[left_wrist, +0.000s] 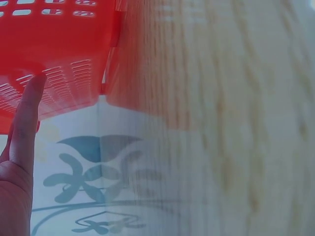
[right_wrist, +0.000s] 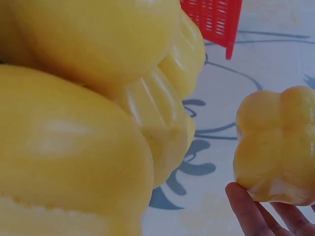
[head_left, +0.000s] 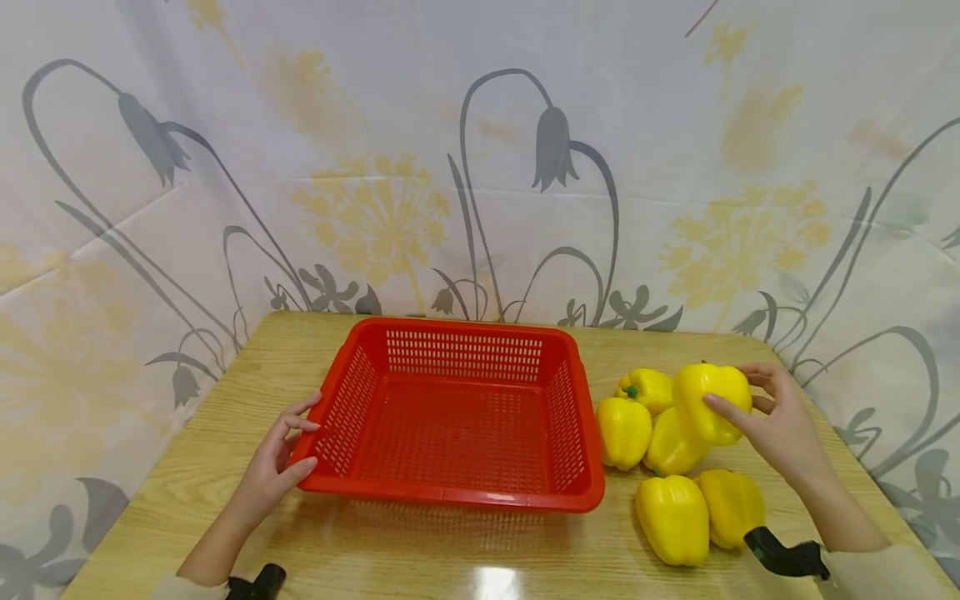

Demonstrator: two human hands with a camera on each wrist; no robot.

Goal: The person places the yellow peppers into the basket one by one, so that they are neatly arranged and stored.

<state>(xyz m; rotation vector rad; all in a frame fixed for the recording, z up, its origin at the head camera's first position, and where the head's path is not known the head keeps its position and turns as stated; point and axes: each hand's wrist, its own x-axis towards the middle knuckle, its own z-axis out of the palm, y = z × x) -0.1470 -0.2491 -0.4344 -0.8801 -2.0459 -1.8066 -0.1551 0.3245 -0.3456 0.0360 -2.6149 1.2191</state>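
In the head view my right hand (head_left: 783, 421) grips a yellow bell pepper (head_left: 705, 396), raised above the table at the right. Its thumb lies across the near side, and the other fingers are at the far right side. The right wrist view shows the lobed bottom of the held pepper (right_wrist: 275, 142), with fingertips (right_wrist: 243, 204) against it. My left hand (head_left: 273, 462) holds the left rim of a red plastic basket (head_left: 450, 497), thumb and fingertips on the edge. In the left wrist view a finger (left_wrist: 27, 118) lies against the basket's slotted outer wall (left_wrist: 59, 44).
Several yellow bell peppers (head_left: 672, 518) lie in a loose group on the wooden table (head_left: 412, 554), right of the basket. One of them (head_left: 624, 432) is close beside the basket's right wall. A flower-patterned cloth (head_left: 480, 167) hangs behind the table.
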